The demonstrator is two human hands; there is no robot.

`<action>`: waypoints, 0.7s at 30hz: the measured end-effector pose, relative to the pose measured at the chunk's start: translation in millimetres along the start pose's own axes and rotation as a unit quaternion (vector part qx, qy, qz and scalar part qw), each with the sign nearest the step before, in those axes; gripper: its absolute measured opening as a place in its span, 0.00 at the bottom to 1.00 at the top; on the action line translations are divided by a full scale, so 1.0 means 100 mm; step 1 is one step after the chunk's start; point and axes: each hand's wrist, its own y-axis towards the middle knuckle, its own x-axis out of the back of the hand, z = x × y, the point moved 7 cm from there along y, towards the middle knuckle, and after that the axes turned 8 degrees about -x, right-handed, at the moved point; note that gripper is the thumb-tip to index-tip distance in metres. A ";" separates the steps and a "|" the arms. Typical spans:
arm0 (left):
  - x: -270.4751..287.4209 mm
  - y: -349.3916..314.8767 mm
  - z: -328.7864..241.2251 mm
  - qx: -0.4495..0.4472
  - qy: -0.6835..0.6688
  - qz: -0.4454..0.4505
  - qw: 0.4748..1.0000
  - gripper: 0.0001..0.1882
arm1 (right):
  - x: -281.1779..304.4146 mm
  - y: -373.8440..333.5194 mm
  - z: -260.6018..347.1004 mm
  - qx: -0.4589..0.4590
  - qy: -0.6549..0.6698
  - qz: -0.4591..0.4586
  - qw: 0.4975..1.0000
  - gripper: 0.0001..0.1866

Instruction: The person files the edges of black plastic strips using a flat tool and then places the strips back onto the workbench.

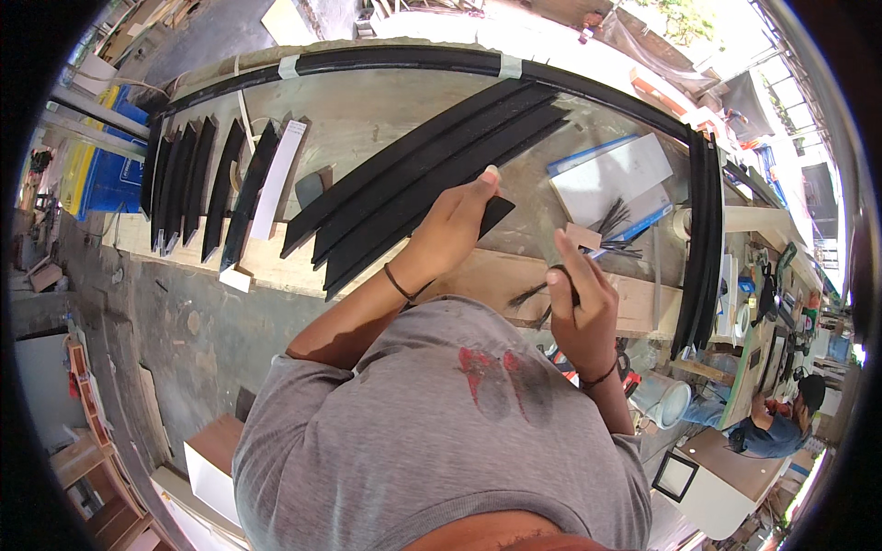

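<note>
Right hand (581, 308) fisted around paintbrush (602, 237)

Head view, single fisheye camera: worn on the person's head, facing steeply down over the chest onto the desk (367, 110), close range. Desk fills 10 to 2 o'clock; floor (184, 321) at 8 o'clock; forearms enter from 6 o'clock; straight edges bow toward the rim.

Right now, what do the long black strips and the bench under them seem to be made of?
The long black strips look like wood moulding painted matte black: ridged profile, dull surface. The bench seems bare, unfinished board, pale and stained. The left hand presses on one strip.
</note>
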 end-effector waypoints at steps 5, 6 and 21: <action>-0.08 -0.06 -0.15 -0.071 0.019 -0.010 0.997 0.31 | -0.09 0.13 0.03 0.014 0.027 -0.022 0.999 0.23; -0.08 -0.07 -0.12 -0.046 0.036 -0.001 0.998 0.31 | -0.09 0.15 0.04 0.009 0.046 -0.023 0.999 0.23; -0.13 -0.09 -0.15 -0.102 0.057 0.004 0.993 0.27 | 0.00 0.03 -0.02 -0.083 0.052 0.041 0.994 0.22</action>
